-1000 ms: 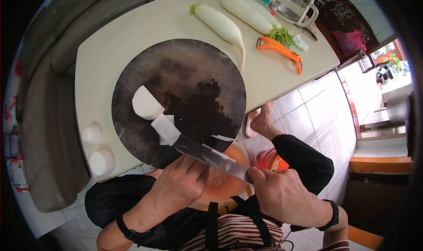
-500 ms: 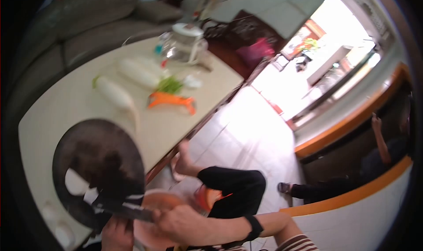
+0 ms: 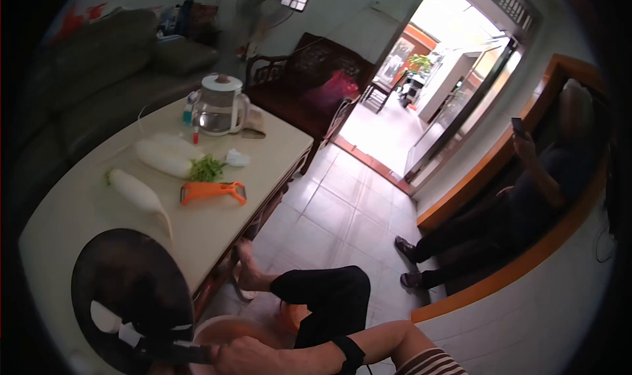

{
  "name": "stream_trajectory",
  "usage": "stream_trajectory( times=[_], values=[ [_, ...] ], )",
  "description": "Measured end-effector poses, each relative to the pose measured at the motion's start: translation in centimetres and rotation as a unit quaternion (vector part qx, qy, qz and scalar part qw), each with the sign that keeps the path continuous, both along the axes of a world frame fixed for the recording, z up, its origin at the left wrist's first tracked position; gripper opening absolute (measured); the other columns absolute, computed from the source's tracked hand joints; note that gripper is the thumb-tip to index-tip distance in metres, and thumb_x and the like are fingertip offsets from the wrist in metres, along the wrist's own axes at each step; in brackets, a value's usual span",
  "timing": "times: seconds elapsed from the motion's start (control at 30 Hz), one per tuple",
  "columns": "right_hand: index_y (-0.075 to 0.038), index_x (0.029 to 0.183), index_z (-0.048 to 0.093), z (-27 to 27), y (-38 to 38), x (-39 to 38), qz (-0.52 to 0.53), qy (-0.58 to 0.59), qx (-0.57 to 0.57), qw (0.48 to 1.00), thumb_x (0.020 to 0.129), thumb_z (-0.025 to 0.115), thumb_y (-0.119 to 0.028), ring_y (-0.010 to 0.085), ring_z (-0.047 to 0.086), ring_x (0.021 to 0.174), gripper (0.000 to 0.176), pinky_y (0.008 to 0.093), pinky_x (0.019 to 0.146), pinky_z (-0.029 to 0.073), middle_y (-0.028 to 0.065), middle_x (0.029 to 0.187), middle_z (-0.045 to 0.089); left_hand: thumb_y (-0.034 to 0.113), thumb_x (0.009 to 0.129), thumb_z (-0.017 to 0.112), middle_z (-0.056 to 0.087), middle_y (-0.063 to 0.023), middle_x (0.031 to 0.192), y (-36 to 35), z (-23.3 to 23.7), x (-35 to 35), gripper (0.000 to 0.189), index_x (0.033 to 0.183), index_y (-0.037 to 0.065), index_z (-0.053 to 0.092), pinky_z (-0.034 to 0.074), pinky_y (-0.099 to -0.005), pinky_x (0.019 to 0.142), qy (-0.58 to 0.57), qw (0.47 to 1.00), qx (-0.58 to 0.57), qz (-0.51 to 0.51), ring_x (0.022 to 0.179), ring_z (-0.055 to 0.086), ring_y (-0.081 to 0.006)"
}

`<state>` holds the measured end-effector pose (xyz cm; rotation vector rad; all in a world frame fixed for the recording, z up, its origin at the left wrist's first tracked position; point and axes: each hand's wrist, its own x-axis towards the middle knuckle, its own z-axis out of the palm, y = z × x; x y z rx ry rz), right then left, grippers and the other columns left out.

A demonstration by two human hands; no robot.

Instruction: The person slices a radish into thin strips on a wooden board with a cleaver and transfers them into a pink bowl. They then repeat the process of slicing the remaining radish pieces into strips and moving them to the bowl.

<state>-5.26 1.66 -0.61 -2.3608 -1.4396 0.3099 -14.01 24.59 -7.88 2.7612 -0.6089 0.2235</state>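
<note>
My right hand (image 3: 249, 356), with a dark band on its wrist, is closed around the handle of a dark knife (image 3: 187, 352) at the bottom of the view. The blade points left over a round black board (image 3: 131, 263). On the board lie a white radish piece (image 3: 105, 317) and a smaller white piece (image 3: 130, 335). My left hand (image 3: 163, 368) barely shows below the blade at the bottom edge; its fingers are too hidden to read.
Whole white radishes (image 3: 136, 189), an orange peeler (image 3: 214, 192), green leaves (image 3: 207, 168) and a glass kettle (image 3: 219, 108) are on the table (image 3: 59, 210). A basin (image 3: 240, 329) is beside my knee. A person (image 3: 533, 177) sits at right, holding a phone.
The view has shifted, so the table, board and hands appear lower and the seated person shows more fully. My left hand has mostly dropped out of the bottom edge.
</note>
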Motion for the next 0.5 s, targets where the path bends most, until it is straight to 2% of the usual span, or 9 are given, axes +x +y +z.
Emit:
stream_trajectory(
  times=[0.03, 0.07, 0.1, 0.17, 0.23, 0.27, 0.3, 0.4, 0.5],
  values=[
    [0.004, 0.086, 0.065, -0.3, 0.5, -0.4, 0.011, -0.001, -0.012, 1.0, 0.072, 0.061, -0.012, 0.0286, 0.064, 0.059, 0.021, 0.0382, 0.051, 0.049, 0.015, 0.069, 0.062, 0.015, 0.065, 0.073, 0.056, -0.0245, 0.12, 0.1, -0.8, -0.5, 0.065, 0.124, -0.005, 0.055, 0.051, -0.046, 0.09, -0.002, 1.0, -0.001, 0.002, 0.109, 0.057, -0.0443],
    [0.003, 0.09, 0.063, -1.6, 0.9, -1.0, 0.003, -0.078, -0.009, 0.997, 0.075, 0.06, -0.012, 0.0269, 0.063, 0.056, 0.021, 0.0359, 0.048, 0.048, 0.0113, 0.065, 0.061, 0.01, 0.061, 0.071, 0.063, -0.017, 0.101, -0.1, -2.1, 0.1, 0.043, 0.102, 0.001, 0.068, 0.056, -0.0462, 0.074, -0.054, 0.993, -0.095, 0.048, 0.089, 0.063, -0.038],
    [0.002, 0.094, 0.06, -3.2, 1.3, -1.6, -0.001, -0.154, 0.0, 0.988, 0.078, 0.059, -0.013, 0.0251, 0.063, 0.053, 0.022, 0.0336, 0.045, 0.047, 0.0076, 0.061, 0.06, 0.01, 0.064, 0.07, 0.064, -0.0159, 0.098, -1.1, -0.5, 0.3, 0.038, 0.101, 0.004, 0.069, 0.056, -0.0454, 0.075, -0.067, 0.996, -0.039, 0.043, 0.089, 0.064, -0.0361],
    [0.0, 0.095, 0.061, -3.9, 1.7, -1.5, -0.009, -0.158, -0.057, 0.986, 0.081, 0.059, -0.016, 0.0222, 0.059, 0.049, 0.022, 0.0315, 0.043, 0.044, 0.0039, 0.059, 0.057, 0.011, 0.072, 0.063, 0.061, -0.0157, 0.102, -0.8, 0.5, 0.0, 0.03, 0.099, -0.001, 0.066, 0.055, -0.0425, 0.077, -0.022, 0.999, -0.012, 0.028, 0.093, 0.062, -0.035],
    [0.0, 0.096, 0.061, -3.8, 0.9, -0.3, -0.017, -0.056, 0.039, 0.998, 0.083, 0.058, -0.015, 0.023, 0.062, 0.051, 0.021, 0.0342, 0.045, 0.047, 0.0054, 0.059, 0.059, 0.01, 0.075, 0.061, 0.061, -0.0163, 0.101, -1.3, 1.2, 0.2, 0.026, 0.098, -0.001, 0.067, 0.055, -0.0404, 0.08, -0.026, 0.999, 0.024, 0.037, 0.098, 0.059, -0.0349],
    [0.002, 0.098, 0.06, -3.0, 0.9, 0.1, -0.011, -0.026, 0.033, 0.999, 0.079, 0.061, -0.014, 0.0265, 0.063, 0.052, 0.025, 0.0379, 0.045, 0.048, 0.008, 0.059, 0.059, 0.006, 0.075, 0.065, 0.061, -0.0176, 0.104, -1.4, 1.5, 0.5, 0.022, 0.095, -0.002, 0.067, 0.055, -0.0422, 0.081, -0.046, 0.998, -0.007, 0.043, 0.097, 0.061, -0.0371],
    [0.003, 0.1, 0.059, -2.3, 0.8, 0.7, -0.014, -0.004, 0.024, 1.0, 0.076, 0.063, -0.013, 0.03, 0.064, 0.052, 0.03, 0.0415, 0.044, 0.048, 0.0106, 0.058, 0.059, 0.007, 0.073, 0.061, 0.061, -0.0161, 0.1, -1.5, 2.0, 0.9, 0.022, 0.092, -0.003, 0.067, 0.054, -0.0386, 0.082, -0.076, 0.996, -0.02, 0.052, 0.097, 0.059, -0.0323],
    [0.002, 0.102, 0.059, -1.5, 0.4, 1.1, -0.037, 0.022, 0.002, 0.999, 0.073, 0.066, -0.013, 0.0338, 0.062, 0.051, 0.034, 0.0436, 0.045, 0.048, 0.0127, 0.055, 0.058, 0.006, 0.072, 0.062, 0.062, -0.0161, 0.101, -1.5, 2.1, 1.0, 0.024, 0.093, -0.004, 0.067, 0.054, -0.0376, 0.084, -0.033, 0.996, -0.023, 0.081, 0.095, 0.06, -0.0314],
    [0.0, 0.104, 0.06, 0.3, -0.5, 1.4, -0.035, 0.056, 0.028, 0.997, 0.072, 0.068, -0.013, 0.0352, 0.061, 0.049, 0.036, 0.044, 0.045, 0.047, 0.0142, 0.053, 0.056, 0.004, 0.071, 0.062, 0.062, -0.0169, 0.101, -1.5, 2.1, 1.3, 0.025, 0.095, -0.005, 0.066, 0.054, -0.0381, 0.084, -0.058, 0.996, -0.049, 0.048, 0.094, 0.061, -0.0318]
  ],
)
